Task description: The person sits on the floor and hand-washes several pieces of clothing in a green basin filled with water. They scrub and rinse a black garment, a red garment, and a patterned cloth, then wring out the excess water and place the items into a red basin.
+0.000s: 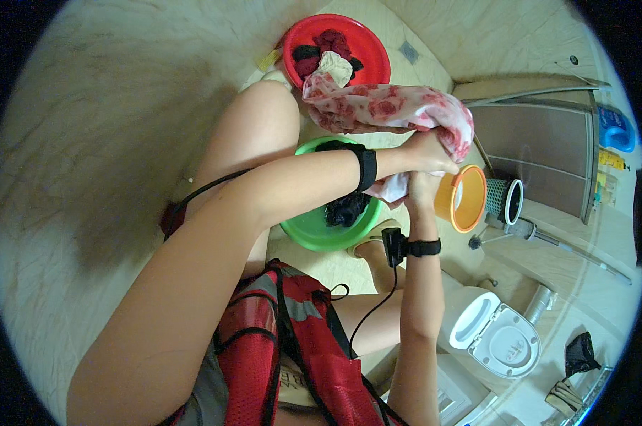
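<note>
A white cloth with a red floral print is bunched lengthwise and stretches from my hands to the left, its far end beside the red basin. My left hand is closed around it, with the forearm reaching across the green basin. Just below, close against the left, my right hand is also closed on the cloth, and a short end hangs out to its left. Dark wet-looking clothes lie in the green basin, partly hidden by my left forearm. Dark red, black and cream clothes are in the red basin.
Right of my hands stand an orange bucket and a patterned waste bin. A toilet with its lid up is at lower right. My knee is close to the left wall. A floor drain lies beyond the red basin.
</note>
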